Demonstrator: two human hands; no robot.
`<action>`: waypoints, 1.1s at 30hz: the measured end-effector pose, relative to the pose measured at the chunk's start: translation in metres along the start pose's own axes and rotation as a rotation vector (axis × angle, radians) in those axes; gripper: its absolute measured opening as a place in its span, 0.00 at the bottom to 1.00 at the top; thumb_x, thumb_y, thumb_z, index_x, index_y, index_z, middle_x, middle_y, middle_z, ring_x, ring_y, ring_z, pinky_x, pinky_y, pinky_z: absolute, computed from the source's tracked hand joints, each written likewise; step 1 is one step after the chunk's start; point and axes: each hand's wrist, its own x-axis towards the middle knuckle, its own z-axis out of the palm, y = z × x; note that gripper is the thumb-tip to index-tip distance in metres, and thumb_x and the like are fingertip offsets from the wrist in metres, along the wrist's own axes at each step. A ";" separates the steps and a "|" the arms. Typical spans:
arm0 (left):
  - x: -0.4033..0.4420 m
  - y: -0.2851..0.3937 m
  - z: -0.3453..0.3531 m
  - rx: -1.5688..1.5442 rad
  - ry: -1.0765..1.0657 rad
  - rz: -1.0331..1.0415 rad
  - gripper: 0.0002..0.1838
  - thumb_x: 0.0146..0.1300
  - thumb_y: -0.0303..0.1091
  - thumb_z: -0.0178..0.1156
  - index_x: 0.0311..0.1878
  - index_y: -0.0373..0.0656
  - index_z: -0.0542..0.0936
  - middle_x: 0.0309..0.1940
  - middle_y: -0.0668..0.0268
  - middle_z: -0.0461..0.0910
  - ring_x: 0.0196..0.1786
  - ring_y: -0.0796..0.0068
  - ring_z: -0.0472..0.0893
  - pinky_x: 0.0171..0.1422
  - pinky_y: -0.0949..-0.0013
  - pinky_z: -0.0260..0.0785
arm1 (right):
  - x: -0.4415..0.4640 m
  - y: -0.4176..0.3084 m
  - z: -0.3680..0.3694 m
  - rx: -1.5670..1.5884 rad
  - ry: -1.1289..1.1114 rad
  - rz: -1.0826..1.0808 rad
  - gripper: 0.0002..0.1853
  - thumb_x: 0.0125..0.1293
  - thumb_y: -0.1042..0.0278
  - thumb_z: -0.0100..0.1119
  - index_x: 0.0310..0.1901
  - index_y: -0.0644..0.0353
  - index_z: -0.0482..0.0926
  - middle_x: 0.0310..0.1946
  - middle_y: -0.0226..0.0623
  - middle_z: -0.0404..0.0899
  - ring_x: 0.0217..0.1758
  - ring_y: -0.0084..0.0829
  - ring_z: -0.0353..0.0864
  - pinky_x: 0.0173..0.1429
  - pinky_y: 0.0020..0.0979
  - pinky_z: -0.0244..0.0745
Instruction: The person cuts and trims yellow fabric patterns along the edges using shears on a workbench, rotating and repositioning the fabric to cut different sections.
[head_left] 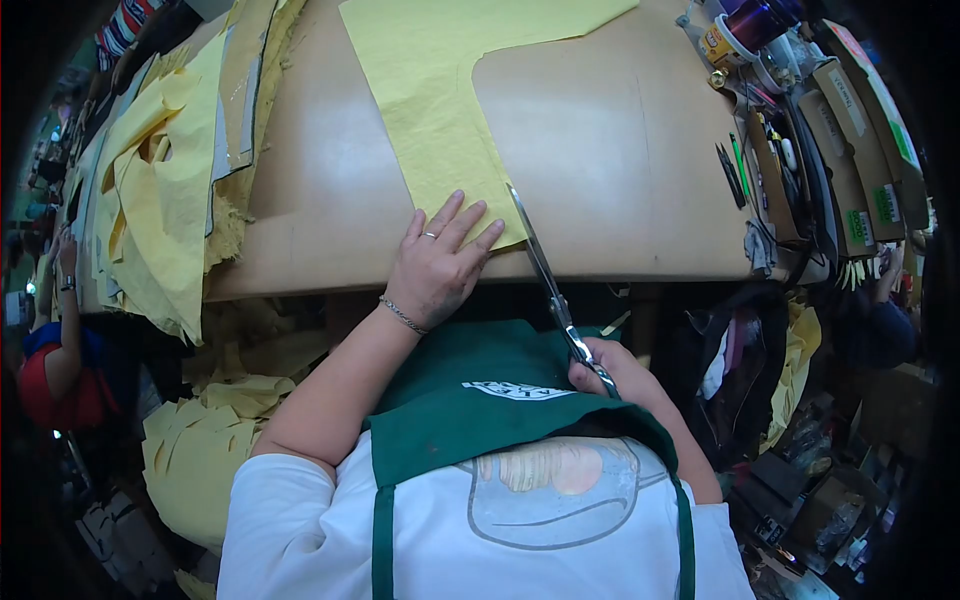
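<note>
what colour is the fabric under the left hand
The fabric under the left hand is plain pale yellow, shown best in the head view.

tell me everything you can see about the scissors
The scissors look metal, with long, slim blades, a pivot and shiny silver handles. The right hand grips the handles, hiding part of them. They point forward, slanting left; the tip is at the right edge of the yellow cloth, while the pivot and handles sit short of the near edge of the table. How far the blades are parted is unclear.
</note>
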 end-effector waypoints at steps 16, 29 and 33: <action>-0.001 0.002 0.000 0.034 -0.007 -0.015 0.19 0.53 0.34 0.57 0.51 0.55 0.74 0.53 0.65 0.69 0.60 0.61 0.65 0.55 0.47 0.61 | 0.000 0.001 0.008 0.053 0.082 0.003 0.36 0.43 0.28 0.55 0.22 0.63 0.69 0.16 0.28 0.66 0.23 0.20 0.65 0.28 0.25 0.64; 0.000 0.002 0.000 0.044 -0.020 -0.020 0.19 0.52 0.34 0.58 0.51 0.55 0.74 0.54 0.65 0.69 0.60 0.61 0.66 0.55 0.47 0.61 | -0.004 0.010 0.010 0.058 0.100 0.054 0.32 0.45 0.33 0.58 0.20 0.62 0.69 0.15 0.27 0.66 0.21 0.19 0.63 0.26 0.25 0.63; -0.003 0.006 -0.005 0.008 -0.036 -0.008 0.20 0.51 0.32 0.59 0.50 0.54 0.74 0.53 0.64 0.69 0.60 0.59 0.66 0.55 0.48 0.62 | -0.001 0.006 0.005 0.064 0.041 -0.020 0.32 0.45 0.31 0.57 0.21 0.61 0.68 0.15 0.26 0.66 0.20 0.19 0.63 0.25 0.24 0.62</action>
